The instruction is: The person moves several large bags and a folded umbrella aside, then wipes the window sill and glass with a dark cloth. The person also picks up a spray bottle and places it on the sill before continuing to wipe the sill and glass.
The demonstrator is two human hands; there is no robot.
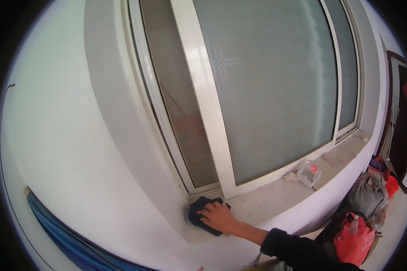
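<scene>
My right hand (219, 217) reaches in from the lower right in a black sleeve. Its bent fingers press down on a dark navy cloth (206, 228), bunched at the left end of the white windowsill (267, 197). The cloth lies in the corner just below the sliding window's track, and part of it is hidden beneath my palm. At the bottom edge shows a tiny skin-coloured tip (200, 269), perhaps a finger of my left hand; the rest of that hand is out of sight.
A frosted sliding pane (276, 90) in a white frame stands above the sill. Farther right on the sill are a small clear container (308, 174) and a beaded piece (339, 159). Red bag (353, 239) and grey plastic bag (368, 194) sit lower right; blue fabric (61, 230) hangs lower left.
</scene>
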